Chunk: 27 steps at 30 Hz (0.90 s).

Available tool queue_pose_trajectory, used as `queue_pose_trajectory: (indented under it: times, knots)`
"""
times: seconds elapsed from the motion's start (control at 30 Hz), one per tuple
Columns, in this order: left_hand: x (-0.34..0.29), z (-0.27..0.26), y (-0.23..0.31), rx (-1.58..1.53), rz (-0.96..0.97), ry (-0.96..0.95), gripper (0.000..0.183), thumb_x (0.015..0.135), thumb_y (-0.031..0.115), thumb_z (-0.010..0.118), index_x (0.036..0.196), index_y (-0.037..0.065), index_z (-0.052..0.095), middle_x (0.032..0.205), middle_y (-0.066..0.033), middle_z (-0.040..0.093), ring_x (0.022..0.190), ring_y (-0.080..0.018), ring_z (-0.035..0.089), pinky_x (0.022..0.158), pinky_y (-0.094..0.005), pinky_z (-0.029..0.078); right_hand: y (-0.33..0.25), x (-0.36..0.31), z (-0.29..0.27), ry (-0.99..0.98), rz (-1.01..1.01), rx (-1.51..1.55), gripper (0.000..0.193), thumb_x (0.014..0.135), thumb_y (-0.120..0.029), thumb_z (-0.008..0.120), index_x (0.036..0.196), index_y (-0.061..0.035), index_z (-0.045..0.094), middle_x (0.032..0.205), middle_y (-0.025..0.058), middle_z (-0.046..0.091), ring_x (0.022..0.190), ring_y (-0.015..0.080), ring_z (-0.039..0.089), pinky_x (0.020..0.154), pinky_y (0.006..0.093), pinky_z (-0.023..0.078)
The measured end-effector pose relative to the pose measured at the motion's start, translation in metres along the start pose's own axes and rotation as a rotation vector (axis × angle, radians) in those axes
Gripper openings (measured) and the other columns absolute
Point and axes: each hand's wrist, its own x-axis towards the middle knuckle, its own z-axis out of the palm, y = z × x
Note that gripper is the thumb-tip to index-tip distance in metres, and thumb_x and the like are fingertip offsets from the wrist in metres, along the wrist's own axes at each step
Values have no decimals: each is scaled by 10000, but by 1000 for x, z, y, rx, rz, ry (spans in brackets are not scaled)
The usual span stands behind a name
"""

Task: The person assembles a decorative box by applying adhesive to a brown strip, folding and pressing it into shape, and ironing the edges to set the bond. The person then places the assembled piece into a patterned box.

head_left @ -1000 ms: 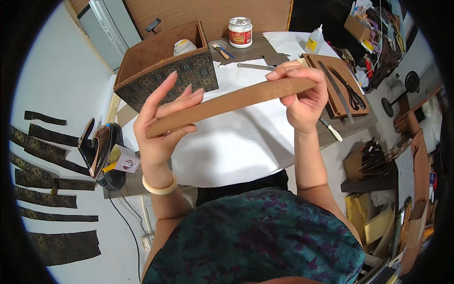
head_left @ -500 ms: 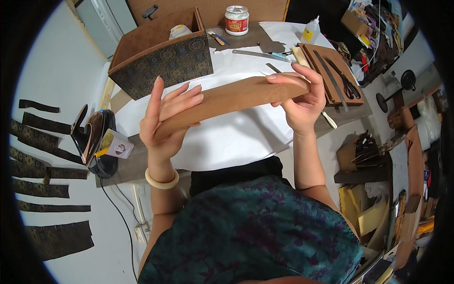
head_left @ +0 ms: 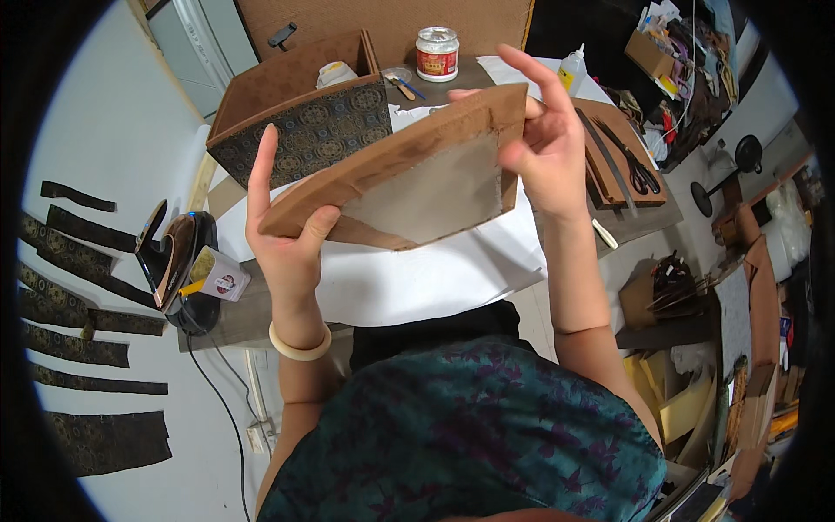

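Observation:
Between my two hands, raised above the table, is a flat panel [head_left: 417,191] with brown covering folded over its edges and a bare greyish-white middle. It is tilted, its right end higher. My left hand [head_left: 291,235] grips the left end, thumb on the grey-and-brown face and index finger pointing up. At the other end my right hand [head_left: 554,161] holds the right edge, thumb against that face, one finger stretched away. Just beyond the panel stands an open box [head_left: 304,130] with a dark patterned front and brown lining. White paper [head_left: 417,283] lies beneath.
At the table's left are an iron [head_left: 178,252] and a white cup [head_left: 219,274]. A jar [head_left: 437,56] and a glue bottle [head_left: 571,70] stand at the back. Scissors [head_left: 631,157] and a metal ruler [head_left: 606,157] lie on brown boards at right. Patterned strips [head_left: 87,344] hang left.
The panel has been turned in my hands from nearly edge-on, so its grey-middled face now shows. Its right end has risen, and both thumbs now lie on that face.

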Motion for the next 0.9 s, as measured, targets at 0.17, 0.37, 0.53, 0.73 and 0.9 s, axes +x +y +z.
queue_pose_trajectory:
  times: [0.17, 0.37, 0.53, 0.73, 0.9]
  knots:
    - [16, 1, 10, -57, -56, -26, 827, 842, 78, 818, 1539, 22, 377, 1075, -86, 717, 994, -133, 674, 886, -256, 532, -3, 22, 3, 21, 113, -101, 477, 974, -146, 712, 1379, -22, 492, 1006, 83, 754, 877, 103, 699, 745, 239, 550]
    - [39, 6, 24, -144, -193, 4, 670, 879, -32, 752, 1470, 60, 452, 1152, -102, 688, 1042, -148, 664, 923, -292, 545, 4, 40, 12, 90, 104, -144, 510, 966, -210, 732, 1368, -18, 485, 1025, 112, 745, 918, 128, 695, 773, 277, 561]
    - [36, 7, 20, -232, -236, -96, 821, 828, -59, 787, 1518, 66, 360, 1228, -137, 661, 1138, -189, 636, 997, -349, 527, 16, 62, -8, 54, 205, -221, 579, 919, -259, 789, 1353, -19, 491, 993, 127, 749, 859, 137, 708, 745, 280, 568]
    - [-1, 7, -15, -379, -536, -39, 882, 857, -2, 778, 1562, 36, 250, 1292, -151, 614, 1165, -211, 616, 958, -352, 539, 63, 98, -31, -185, 520, -546, 717, 847, -461, 828, 1318, -19, 517, 982, 147, 720, 884, 192, 704, 781, 306, 565]
    - [-60, -3, -93, -222, -840, 72, 666, 924, 67, 725, 1496, 101, 386, 1219, -136, 634, 1047, -160, 629, 770, -312, 554, 204, 75, -88, -561, 651, -769, 695, 764, -570, 852, 1163, -47, 629, 983, 139, 692, 922, 215, 645, 763, 314, 525]
